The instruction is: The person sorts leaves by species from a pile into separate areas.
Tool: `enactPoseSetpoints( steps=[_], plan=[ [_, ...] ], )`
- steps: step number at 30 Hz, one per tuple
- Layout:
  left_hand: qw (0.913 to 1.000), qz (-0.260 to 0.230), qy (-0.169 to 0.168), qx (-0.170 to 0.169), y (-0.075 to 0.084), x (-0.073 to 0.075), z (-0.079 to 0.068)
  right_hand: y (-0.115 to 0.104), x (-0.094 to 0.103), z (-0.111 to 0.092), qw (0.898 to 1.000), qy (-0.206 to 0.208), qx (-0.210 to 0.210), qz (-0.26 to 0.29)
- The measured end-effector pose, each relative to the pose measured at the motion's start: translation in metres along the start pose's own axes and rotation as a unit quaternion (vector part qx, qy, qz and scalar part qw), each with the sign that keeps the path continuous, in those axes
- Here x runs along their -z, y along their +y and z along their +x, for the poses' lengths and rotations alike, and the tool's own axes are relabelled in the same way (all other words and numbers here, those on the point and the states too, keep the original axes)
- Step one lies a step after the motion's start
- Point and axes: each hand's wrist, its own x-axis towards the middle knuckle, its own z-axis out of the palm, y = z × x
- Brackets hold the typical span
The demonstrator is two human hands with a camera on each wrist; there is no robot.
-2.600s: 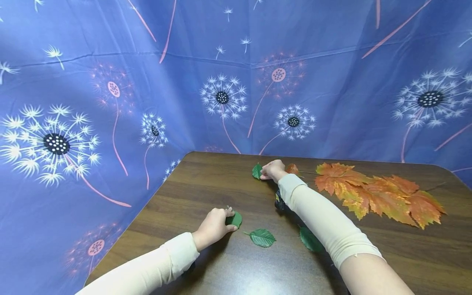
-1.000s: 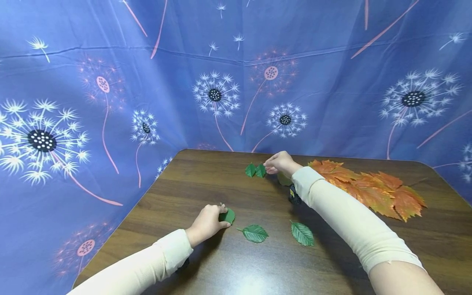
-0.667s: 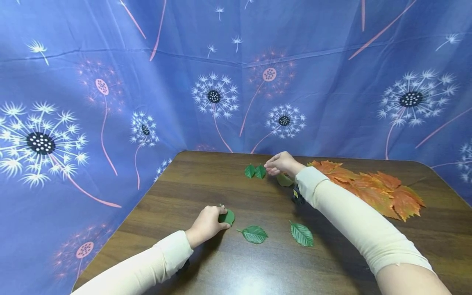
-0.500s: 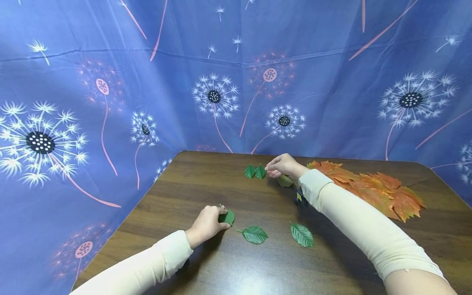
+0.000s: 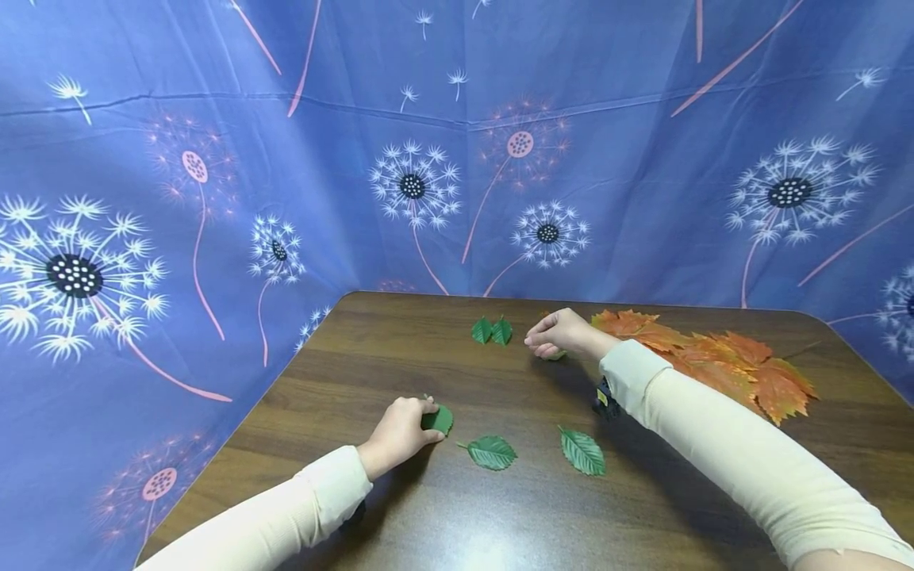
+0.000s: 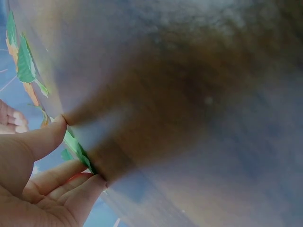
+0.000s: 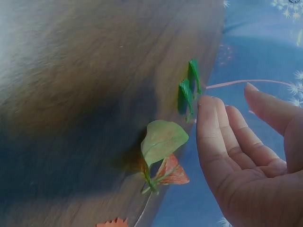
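My left hand [image 5: 400, 432] is low over the table at left of centre, holding a green leaf [image 5: 440, 420] between thumb and fingers. The left wrist view shows this leaf [image 6: 78, 149] edge-on, with the thumb and fingers at opposite edges. At the far side, two small green leaves [image 5: 481, 330] lie side by side. Just right of them hovers my right hand [image 5: 564, 333], thumb apart from the fingers, holding nothing. Beneath it, a pale green leaf [image 7: 163, 142] and a reddish leaf [image 7: 173, 170] share a stem, mostly hidden in the head view.
Two more green leaves lie near the front, one in the middle [image 5: 491, 453] and one to its right [image 5: 582, 451]. A spray of orange maple leaves [image 5: 714, 365] covers the back right of the wooden table [image 5: 343, 373]. A blue dandelion-print cloth [image 5: 321, 159] hangs behind.
My right hand has left the leaf it was touching at the far side and drawn back to the right. Two leaves now show there side by side. The left hand keeps its hold.
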Motion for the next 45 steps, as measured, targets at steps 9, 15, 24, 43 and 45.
enactPoseSetpoints(
  steps=[9,15,24,43,45],
  plan=[
    [1.0,0.001,0.004,0.006,-0.002,0.001,-0.001,0.006,0.003,-0.021,0.999,-0.019,0.018,-0.024],
    [1.0,-0.003,0.002,0.004,-0.004,0.001,0.001,0.012,0.008,-0.031,0.999,-0.028,0.013,-0.035],
    [1.0,0.0,0.002,0.006,-0.001,0.002,0.002,0.021,0.009,-0.061,0.994,-0.063,0.002,-0.087],
    [0.9999,0.01,-0.004,0.005,0.001,-0.002,0.001,0.034,0.0,-0.119,0.991,-0.08,-0.067,-0.088],
    [0.9999,0.011,-0.005,0.006,0.001,-0.002,0.001,0.036,-0.002,-0.124,0.991,-0.076,-0.067,-0.088]
  ],
)
